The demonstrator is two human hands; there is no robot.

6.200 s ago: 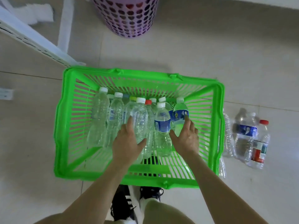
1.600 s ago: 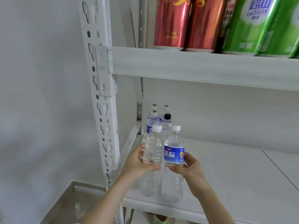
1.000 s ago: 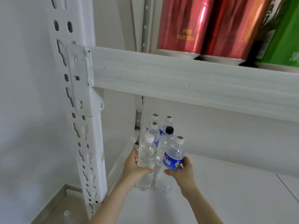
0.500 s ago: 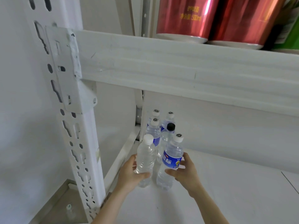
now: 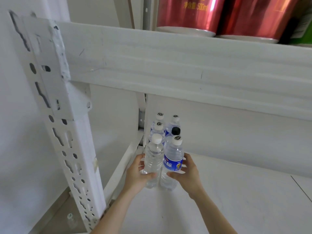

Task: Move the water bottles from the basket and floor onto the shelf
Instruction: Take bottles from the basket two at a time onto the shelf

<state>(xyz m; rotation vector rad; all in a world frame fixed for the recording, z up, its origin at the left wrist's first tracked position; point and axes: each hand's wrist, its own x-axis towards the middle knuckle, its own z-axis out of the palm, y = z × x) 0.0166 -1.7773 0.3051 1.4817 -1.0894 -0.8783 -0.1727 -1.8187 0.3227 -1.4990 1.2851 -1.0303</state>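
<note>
Two water bottles stand upright side by side on the white shelf board [image 5: 236,203]. My left hand [image 5: 136,174] grips the clear unlabelled bottle [image 5: 153,159] with a white cap. My right hand [image 5: 187,173] grips the blue-labelled bottle [image 5: 173,162], thumb in front and fingers behind. Both bottle bases look set down on the board. Right behind them, in the shelf's back left corner, stand several more bottles [image 5: 159,128], one with a black cap [image 5: 176,130]. The basket is out of view.
A perforated white upright post [image 5: 55,125] stands at the left. The upper shelf beam [image 5: 185,65] hangs low overhead, carrying large red cans [image 5: 189,12]. One small bottle [image 5: 70,220] lies on the floor at lower left. The board extends bare to the right.
Both hands have pushed the two bottles further back and set them upright against the row in the corner. Earlier the bottles were lifted from the green basket on the floor.
</note>
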